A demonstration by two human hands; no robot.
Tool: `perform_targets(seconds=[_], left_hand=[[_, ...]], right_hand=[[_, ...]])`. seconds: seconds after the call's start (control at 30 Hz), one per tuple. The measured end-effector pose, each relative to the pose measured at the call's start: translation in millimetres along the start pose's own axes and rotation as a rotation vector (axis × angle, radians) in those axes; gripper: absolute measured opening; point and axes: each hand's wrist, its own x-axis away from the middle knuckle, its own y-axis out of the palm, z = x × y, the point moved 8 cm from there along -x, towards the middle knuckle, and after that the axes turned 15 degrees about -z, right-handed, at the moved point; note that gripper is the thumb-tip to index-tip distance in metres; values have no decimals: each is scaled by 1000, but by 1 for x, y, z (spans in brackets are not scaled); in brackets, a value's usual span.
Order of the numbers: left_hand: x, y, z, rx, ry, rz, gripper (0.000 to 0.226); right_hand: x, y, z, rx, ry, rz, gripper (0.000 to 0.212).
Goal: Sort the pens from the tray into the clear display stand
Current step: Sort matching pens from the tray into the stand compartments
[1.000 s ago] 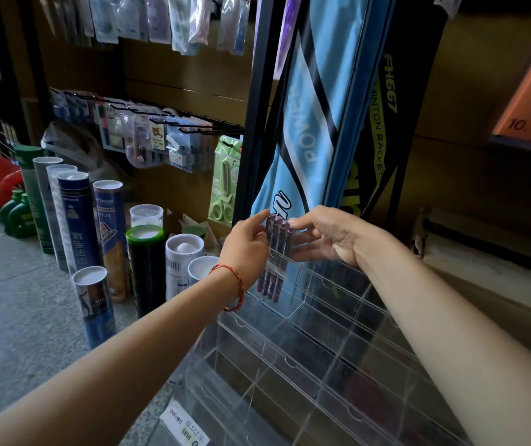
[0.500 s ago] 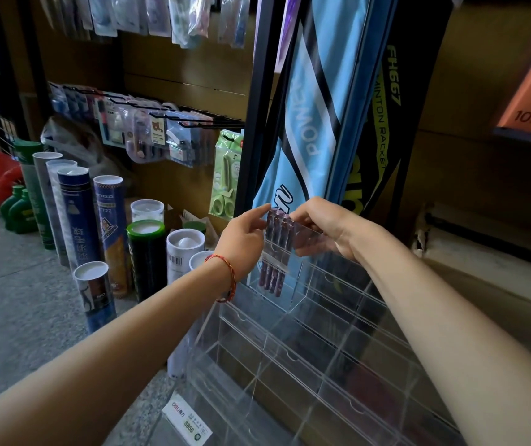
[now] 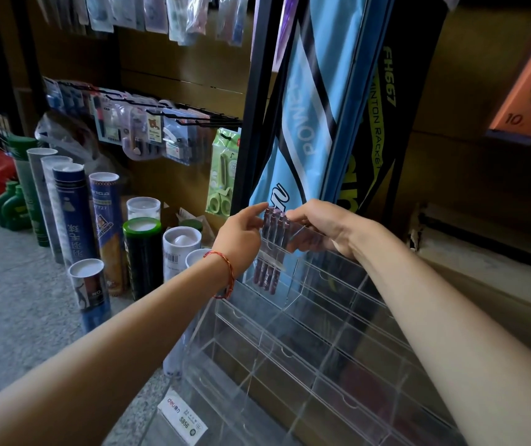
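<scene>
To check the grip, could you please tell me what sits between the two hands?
In the head view, a bunch of dark pens stands upright between the left hand and the right hand, its lower part inside the clear stand.

Fingers (image 3: 301, 241) of the right hand (image 3: 330, 226) blur behind the display stand (image 3: 322, 365), perhaps touching the pens (image 3: 269, 272).

Shuttlecock tubes (image 3: 72, 217) standing on floor left; blue racket bag (image 3: 310, 104) hanging; green scissors pack (image 3: 224, 175) beside.
</scene>
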Motion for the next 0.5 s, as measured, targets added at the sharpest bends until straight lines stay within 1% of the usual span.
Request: perform_targets(seconds=[0.13, 0.27, 0.37, 0.43, 0.47, 0.5], left_hand=[[1, 1, 2, -5, -5, 4, 57], [3, 3, 1, -18, 3, -10, 60], [3, 7, 0, -26, 14, -51, 60], [4, 8, -3, 9, 33, -69, 60], [7, 6, -5, 42, 47, -77, 61], [11, 4, -6, 71, 64, -78, 62]], right_hand=[[1, 2, -2, 4, -11, 3, 26], [0, 6, -4, 67, 12, -3, 28], [1, 5, -3, 89, 21, 49, 30], [1, 2, -3, 107, 24, 91, 30], [3, 0, -6, 162, 31, 122, 30], [5, -5, -10, 269, 38, 171, 33]])
